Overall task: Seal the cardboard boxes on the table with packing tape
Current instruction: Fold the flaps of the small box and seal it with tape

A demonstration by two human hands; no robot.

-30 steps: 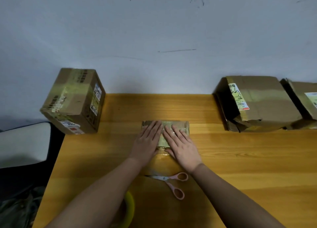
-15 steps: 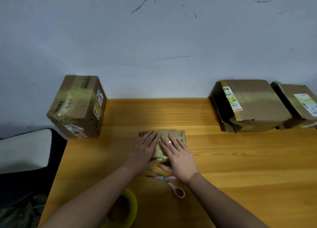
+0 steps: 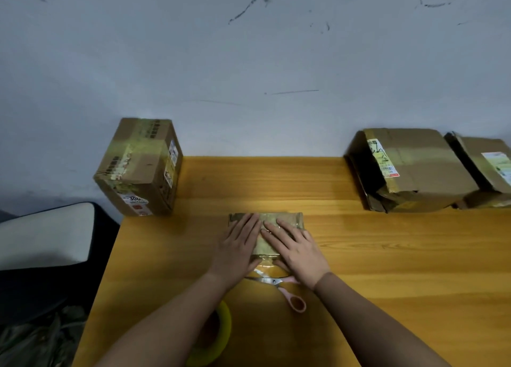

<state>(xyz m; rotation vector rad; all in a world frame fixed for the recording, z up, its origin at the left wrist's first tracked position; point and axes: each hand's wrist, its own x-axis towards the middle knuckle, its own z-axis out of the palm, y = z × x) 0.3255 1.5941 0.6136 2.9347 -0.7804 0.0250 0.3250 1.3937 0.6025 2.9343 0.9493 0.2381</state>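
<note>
While both hands, left hand (image 3: 240,243) and right hand (image 3: 297,249), lie flat with nothing gripped on the small box (image 3: 266,235), I'd rub the tape (image 3: 267,267) outward firmly so no bubbles stay.

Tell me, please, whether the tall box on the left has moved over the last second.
No. The tall box still stands at the far-left corner of the table; only the camera has shifted.
</note>
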